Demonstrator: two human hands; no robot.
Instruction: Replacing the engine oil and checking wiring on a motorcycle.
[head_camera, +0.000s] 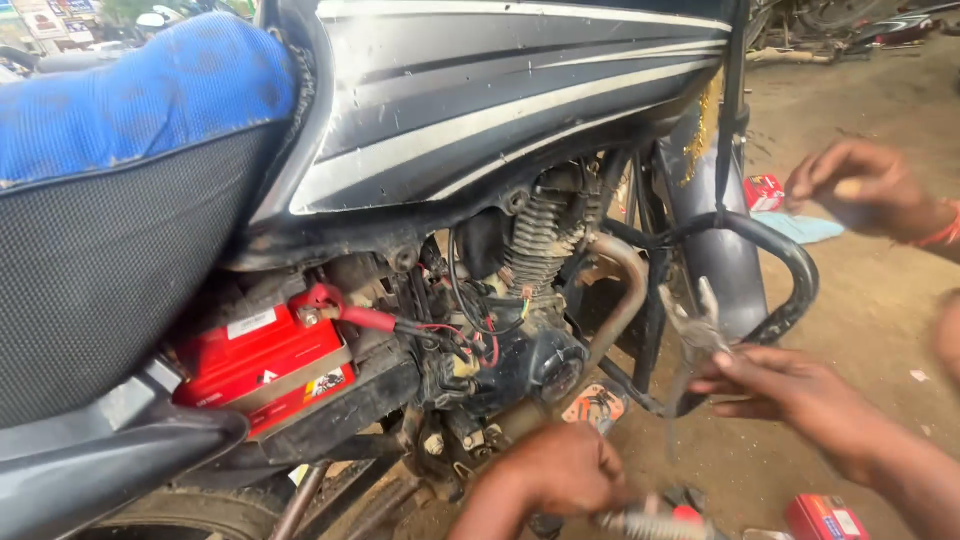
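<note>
Beside the ribbed engine (520, 330) of a dusty black motorcycle, left hand (560, 470) closed on a threaded metal part (650, 522), right hand (790, 395) gripped worn steel pliers (695, 335), glossy red battery (265, 360) behind the engine.

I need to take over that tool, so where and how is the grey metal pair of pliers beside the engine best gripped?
Grip the grey metal pliers by the handles, coming from below and the right, as the right hand does. The handles hang down there, while the jaws seem to point up, close to the black curved crash bar, leaving little room above.
</note>
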